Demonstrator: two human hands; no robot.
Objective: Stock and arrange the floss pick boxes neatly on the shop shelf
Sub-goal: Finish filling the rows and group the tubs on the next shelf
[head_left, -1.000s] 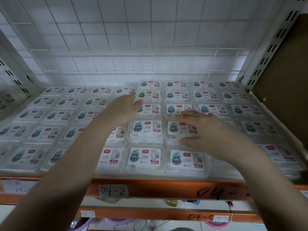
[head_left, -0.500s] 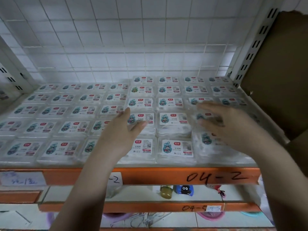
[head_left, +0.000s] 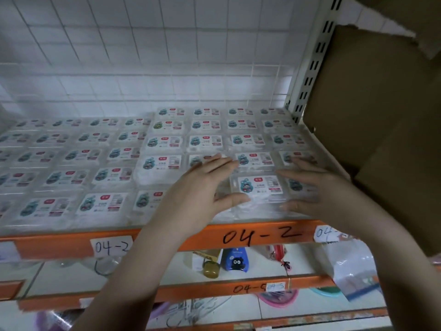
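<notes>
Both hands lie flat and spread on the boxes at the shelf's front right, fingers straight, gripping nothing. The left hand [head_left: 205, 187] and the right hand [head_left: 315, 187] are apart, with one box [head_left: 259, 187] between them: a clear, glossy, flat plastic case with rounded corners, a white label on its lid bearing a teal cartoon figure, a red tag and a barcode. The left thumb touches its near left corner; the right thumb lies along its near right edge.

The other boxes [head_left: 164, 162], of the same make, fill the shelf [head_left: 71, 244] in close rows to the left of and beyond the hands. Those to the right of the left hand stand a layer higher than the rows on the left. The far and leftmost ones blur, so their print cannot be read. The right hand covers most of the box under it.

The shelf's front is a smooth orange rail marked "04-2" by hand, with a paper tag [head_left: 111, 246] below the left wrist. Behind is a white wire grid [head_left: 167, 56]. Right of the right hand hangs a torn brown cardboard flap [head_left: 372, 103], cut off by the frame's edge. Below the forearms, small goods on the lower shelf are partly hidden.
</notes>
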